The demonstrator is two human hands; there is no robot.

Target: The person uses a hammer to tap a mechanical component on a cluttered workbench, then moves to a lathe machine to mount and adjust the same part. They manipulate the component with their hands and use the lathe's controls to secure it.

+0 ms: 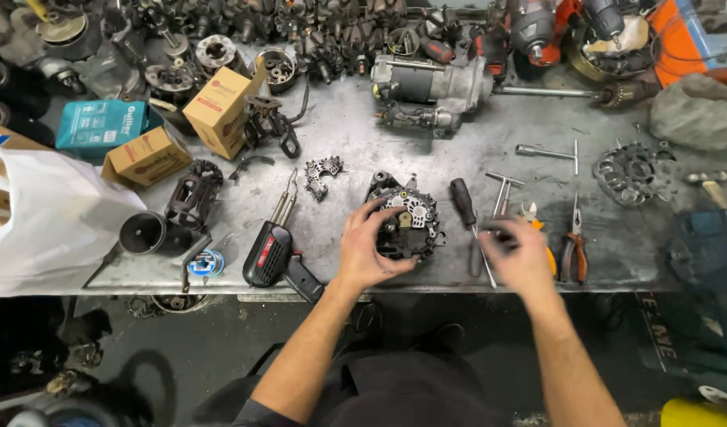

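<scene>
A grey metal workbench (pixel 355 134) is stretching across the room, and a person is standing at its near edge with both bare forearms reaching over it. One big white plastic bag (pixel 39 221) is slumping over the bench's left end, and one long starter motor (pixel 431 91) is lying toward the back. Two brown cardboard boxes (pixel 221 107) are sitting at the rear left beside one teal box (pixel 98 124). Front and centre, one alternator (pixel 407 221) is resting on the bench, and the left hand (pixel 367 249) is clamped around its left side, fingers curling over the housing. One black-and-red soldering gun (pixel 272 253) is lying just left of that hand. One black-handled screwdriver (pixel 465 209) is lying just right of the alternator. The right hand (pixel 522 253) is hovering blurred over the tools there, fingers bent around something dark, though I cannot tell what it is gripping. One pair of orange-handled pliers (pixel 573 249) is lying just beside it.
</scene>
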